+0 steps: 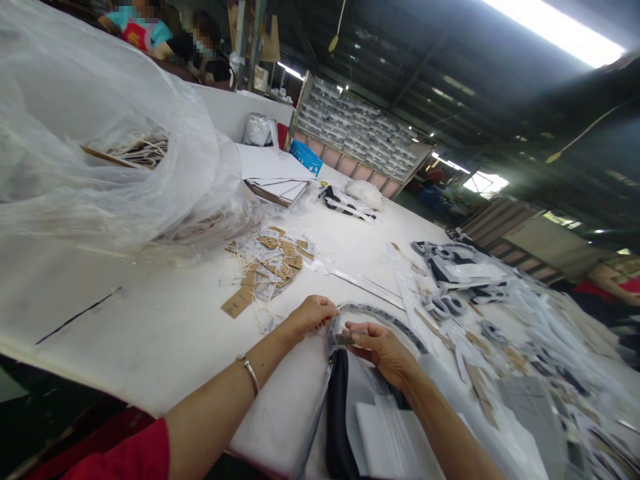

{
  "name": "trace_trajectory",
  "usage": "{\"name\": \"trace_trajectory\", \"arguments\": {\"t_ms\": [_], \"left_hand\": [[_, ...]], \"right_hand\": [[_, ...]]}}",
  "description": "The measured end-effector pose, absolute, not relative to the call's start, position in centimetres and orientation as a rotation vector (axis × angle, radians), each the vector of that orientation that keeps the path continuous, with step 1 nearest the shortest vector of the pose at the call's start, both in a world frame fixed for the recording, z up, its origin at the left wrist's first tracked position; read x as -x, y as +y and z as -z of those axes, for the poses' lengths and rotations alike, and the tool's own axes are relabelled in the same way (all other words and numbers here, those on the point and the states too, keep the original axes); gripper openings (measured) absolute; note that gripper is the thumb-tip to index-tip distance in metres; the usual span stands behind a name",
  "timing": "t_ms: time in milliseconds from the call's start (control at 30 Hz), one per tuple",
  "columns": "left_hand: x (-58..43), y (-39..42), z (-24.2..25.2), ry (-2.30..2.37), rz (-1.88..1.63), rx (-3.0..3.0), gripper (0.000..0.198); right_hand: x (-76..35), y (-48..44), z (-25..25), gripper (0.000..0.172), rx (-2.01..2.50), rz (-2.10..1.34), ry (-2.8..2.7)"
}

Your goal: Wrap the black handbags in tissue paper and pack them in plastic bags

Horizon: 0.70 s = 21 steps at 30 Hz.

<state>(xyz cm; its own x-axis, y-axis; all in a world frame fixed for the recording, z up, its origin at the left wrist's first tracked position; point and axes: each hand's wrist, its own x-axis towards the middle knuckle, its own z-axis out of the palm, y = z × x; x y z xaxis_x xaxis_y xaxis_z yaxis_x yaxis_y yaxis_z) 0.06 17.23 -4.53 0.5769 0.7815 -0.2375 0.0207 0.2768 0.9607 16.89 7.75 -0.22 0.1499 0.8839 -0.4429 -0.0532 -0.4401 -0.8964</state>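
A black handbag, its body and handle partly wrapped in clear plastic and pale sheeting, lies at the table's front edge. My left hand is closed in a pinch beside the wrapped handle; what its fingertips hold is too small to make out. Just to the right, my right hand grips a small brownish tag between thumb and fingers, close against the strap end. Beyond the left hand, brown paper hang tags with pale strings lie in a loose pile, one tag nearer me.
A large clear plastic bag holding stringed tags bulges at the left. White sheets and a blue box stand farther back. Wrapped black bags and plastic scraps crowd the right. Co-workers sit beyond the table.
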Motion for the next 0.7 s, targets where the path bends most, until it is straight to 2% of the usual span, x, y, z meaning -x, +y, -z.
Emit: {"name": "trace_trajectory", "arguments": {"t_ms": [133,300,433,500,567,700], "left_hand": [[0.0,17.3,4.5,0.834,-0.560,-1.230,0.027],[0.5,16.7,4.0,0.746,-0.392,-1.363,0.011],[1.0,16.3,3.3,0.677,-0.264,-1.420,0.006],[1.2,16.3,2.9,0.651,-0.242,-1.417,0.007],[1.4,16.4,2.7,0.632,-0.246,-1.392,0.010],[1.6,16.3,2.6,0.606,-0.304,-1.298,0.024]], "right_hand": [[-17.8,7.9,0.9,0.024,1.898,-1.150,-1.125],[-18.5,7.8,1.3,0.018,2.110,-0.806,-1.461],[-18.6,7.4,0.7,0.023,2.124,-0.849,-1.587],[-18.6,7.3,0.5,0.019,2.127,-0.939,-1.637],[-18.6,7.2,0.4,0.014,2.128,-1.004,-1.622],[-18.6,6.8,-0.3,0.021,2.093,-0.992,-1.475]]}}
